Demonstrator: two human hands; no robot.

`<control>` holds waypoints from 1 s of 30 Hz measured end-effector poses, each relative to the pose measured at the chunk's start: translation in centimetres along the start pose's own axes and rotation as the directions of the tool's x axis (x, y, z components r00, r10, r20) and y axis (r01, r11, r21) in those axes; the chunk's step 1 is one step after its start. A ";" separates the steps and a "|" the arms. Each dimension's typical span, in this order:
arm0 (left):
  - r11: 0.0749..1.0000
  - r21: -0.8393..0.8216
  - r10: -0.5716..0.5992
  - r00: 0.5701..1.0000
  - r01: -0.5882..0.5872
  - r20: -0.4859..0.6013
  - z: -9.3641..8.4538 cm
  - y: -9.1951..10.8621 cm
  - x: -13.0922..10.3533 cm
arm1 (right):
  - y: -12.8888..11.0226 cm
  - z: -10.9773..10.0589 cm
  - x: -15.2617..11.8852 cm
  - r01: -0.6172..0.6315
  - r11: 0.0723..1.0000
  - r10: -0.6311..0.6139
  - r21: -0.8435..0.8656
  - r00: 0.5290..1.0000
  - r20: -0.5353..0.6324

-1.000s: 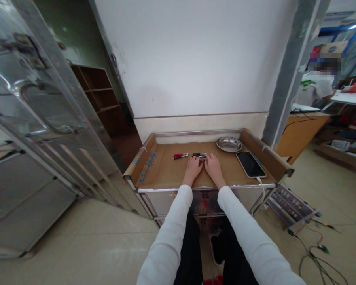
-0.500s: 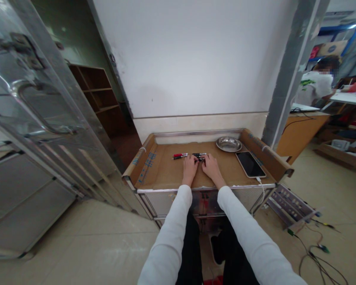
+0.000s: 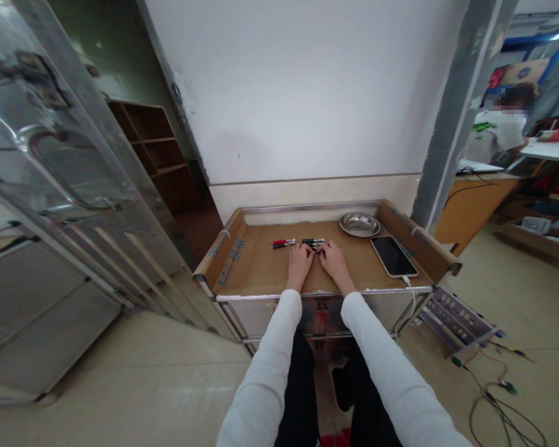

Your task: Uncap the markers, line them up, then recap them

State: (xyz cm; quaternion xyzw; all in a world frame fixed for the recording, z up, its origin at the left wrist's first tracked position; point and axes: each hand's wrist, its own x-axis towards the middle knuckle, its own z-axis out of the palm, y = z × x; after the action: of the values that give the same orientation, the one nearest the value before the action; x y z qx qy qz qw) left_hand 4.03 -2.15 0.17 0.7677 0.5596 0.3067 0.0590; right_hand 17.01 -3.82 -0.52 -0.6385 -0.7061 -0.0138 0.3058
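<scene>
My left hand (image 3: 300, 261) and my right hand (image 3: 332, 261) rest close together on the brown cardboard surface (image 3: 265, 267). Both have bent, closed fingers meeting around something small and dark that is mostly hidden, so I cannot make it out. Just beyond the fingertips lie dark pens (image 3: 313, 241), partly covered by the hands. To the left of my left hand, a red pen (image 3: 283, 241) and a black pen (image 3: 280, 246) lie side by side.
A round metal dish (image 3: 359, 225) sits at the back right of the cart. A phone (image 3: 394, 256) with a white cable lies at its right. Raised cardboard sides edge the cart. A person (image 3: 498, 133) is at the far right.
My fingers have shifted slightly, and less of the dark item between them shows. The pens and other things on the cart stay in place.
</scene>
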 end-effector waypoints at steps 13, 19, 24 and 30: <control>0.999 0.001 -0.040 0.998 0.040 -0.052 0.3 -0.1 -0.1 | -0.4 -0.4 -0.1 0.035 0.999 -0.035 -0.037 0.999 0.004; 1.000 -0.006 -0.005 0.998 0.004 -0.067 0.4 -0.2 -0.1 | -0.8 -0.8 -0.2 0.002 0.999 -0.003 -0.035 1.000 -0.015; 1.000 0.000 -0.009 0.997 0.009 -0.075 0.4 -0.1 -0.1 | -1.1 -1.3 -0.4 -0.053 0.995 0.053 -0.084 0.999 -0.003; 0.999 0.032 -0.018 0.996 0.021 -0.091 0.5 0.0 -0.1 | -0.8 -0.8 -0.2 -0.009 0.999 0.009 -0.036 1.000 -0.011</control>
State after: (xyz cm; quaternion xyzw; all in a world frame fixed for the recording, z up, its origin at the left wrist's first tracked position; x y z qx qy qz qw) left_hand 4.26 -2.13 -0.24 0.7483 0.5743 0.3311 0.0239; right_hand 16.59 -4.52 0.33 -0.6471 -0.7011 -0.0287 0.2980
